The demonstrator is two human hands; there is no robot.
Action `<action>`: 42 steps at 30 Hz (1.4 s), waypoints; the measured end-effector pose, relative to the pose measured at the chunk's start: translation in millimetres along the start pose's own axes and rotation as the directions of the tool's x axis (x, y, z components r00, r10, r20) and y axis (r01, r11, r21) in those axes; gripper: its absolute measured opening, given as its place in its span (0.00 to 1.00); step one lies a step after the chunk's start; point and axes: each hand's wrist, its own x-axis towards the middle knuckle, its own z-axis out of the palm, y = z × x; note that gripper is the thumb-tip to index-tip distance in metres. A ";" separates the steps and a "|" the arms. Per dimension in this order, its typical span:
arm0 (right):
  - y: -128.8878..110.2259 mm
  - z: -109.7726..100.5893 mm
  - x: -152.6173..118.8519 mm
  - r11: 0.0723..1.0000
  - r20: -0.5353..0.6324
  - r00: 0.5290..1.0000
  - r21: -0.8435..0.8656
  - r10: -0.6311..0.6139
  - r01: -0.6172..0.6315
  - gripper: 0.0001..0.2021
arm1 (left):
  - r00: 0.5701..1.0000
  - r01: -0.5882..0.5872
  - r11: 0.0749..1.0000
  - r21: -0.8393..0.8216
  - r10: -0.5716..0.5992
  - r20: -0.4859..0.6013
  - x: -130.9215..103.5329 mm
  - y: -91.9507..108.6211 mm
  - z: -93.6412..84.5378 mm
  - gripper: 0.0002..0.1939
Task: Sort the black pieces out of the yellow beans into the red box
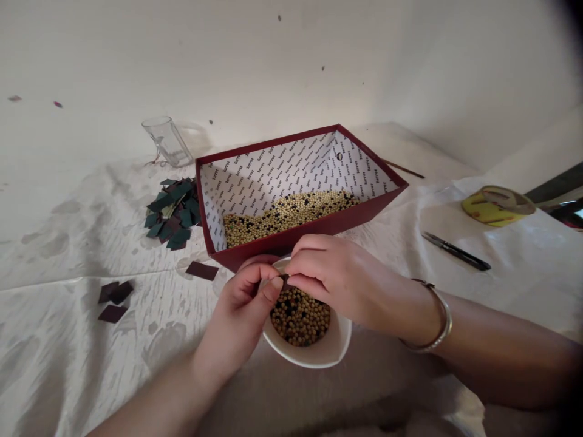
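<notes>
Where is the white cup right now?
The white cup is low in the head view, just right of centre, with the left hand and right hand over its far side, nearer than the box.

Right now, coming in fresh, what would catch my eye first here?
Probably the red box at the centre, with pale and dark beads inside. Just in front, the left hand and right hand are close together over a white bowl holding similar beads. To the box's left lies a heap of dark flat pieces.
</notes>
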 end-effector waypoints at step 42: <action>7.7 2.3 7.3 0.965 0.088 0.996 0.262 0.004 -0.027 0.04 | 0.997 -0.047 0.998 0.041 0.045 0.055 0.9 1.0 -1.6 0.08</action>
